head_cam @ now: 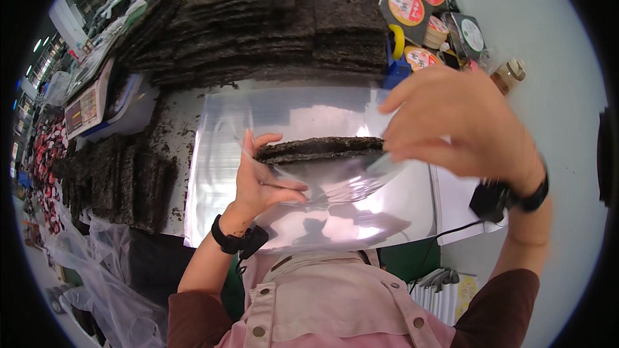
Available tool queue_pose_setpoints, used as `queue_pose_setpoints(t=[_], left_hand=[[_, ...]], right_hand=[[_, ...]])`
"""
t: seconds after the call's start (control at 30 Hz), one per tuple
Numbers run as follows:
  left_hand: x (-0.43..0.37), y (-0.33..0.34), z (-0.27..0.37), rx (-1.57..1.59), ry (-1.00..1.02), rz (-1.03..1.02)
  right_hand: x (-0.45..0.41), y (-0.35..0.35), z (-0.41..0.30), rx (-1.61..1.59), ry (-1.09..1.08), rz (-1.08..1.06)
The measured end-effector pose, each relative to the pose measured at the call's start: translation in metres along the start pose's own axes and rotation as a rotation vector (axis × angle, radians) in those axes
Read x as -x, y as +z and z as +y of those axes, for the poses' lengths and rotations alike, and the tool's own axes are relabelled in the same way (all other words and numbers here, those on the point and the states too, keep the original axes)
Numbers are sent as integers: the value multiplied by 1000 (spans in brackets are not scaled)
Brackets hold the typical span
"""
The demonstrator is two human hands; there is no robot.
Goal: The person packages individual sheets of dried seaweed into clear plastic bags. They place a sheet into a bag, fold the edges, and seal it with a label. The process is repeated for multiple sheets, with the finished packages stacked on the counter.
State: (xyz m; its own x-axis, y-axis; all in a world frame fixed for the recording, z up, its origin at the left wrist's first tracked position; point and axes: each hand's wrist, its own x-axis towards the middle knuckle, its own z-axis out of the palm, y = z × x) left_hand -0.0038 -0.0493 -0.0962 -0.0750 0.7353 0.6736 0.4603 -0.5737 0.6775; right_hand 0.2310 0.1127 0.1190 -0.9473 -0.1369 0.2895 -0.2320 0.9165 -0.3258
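Observation:
A thick stack of dark dried seaweed sheets [321, 150] shows edge-on in front of me, with a loose clear plastic bag [338, 186] around it. My left hand [263, 174] cups the stack's left end through the film, its fingers spread above and below. At the right end, my right hand [435, 121] is blurred by motion, its fingertips at the seaweed and the film. Whether they pinch either one is unclear. Under both hands lies a pile of flat, shiny clear bags [217, 203].
Tall stacks of seaweed sheets [242, 34] line the back, with more seaweed [121, 179] at left. A digital scale [87, 104] stands beside a plastic bin [133, 106]. Packets with round labels [406, 7], a blue tape dispenser [397, 70] and a bottle [508, 75] sit back right.

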Motion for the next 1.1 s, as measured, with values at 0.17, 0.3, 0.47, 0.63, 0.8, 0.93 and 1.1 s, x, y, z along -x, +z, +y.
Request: queue_pose_setpoints(t=[0.17,0.3,0.47,0.63,0.8,0.93,1.1], left_hand=[[9,-2,-4,-289,196,37],[11,-2,12,-226,173,-61],[18,-10,28,-338,111,-98],[-14,-15,56,-751,503,-55],[-46,-13,86,-537,361,-430],[-59,-4,82,-335,302,-543],[-63,0,75,-155,161,-713]], right_hand=[[85,73,-9,168,-7,1027],[108,140,5,57,372,866],[87,142,-2,19,171,775],[61,120,-4,14,50,480],[43,118,-3,74,239,218],[34,120,-5,34,286,207],[29,125,2,3,255,232]])
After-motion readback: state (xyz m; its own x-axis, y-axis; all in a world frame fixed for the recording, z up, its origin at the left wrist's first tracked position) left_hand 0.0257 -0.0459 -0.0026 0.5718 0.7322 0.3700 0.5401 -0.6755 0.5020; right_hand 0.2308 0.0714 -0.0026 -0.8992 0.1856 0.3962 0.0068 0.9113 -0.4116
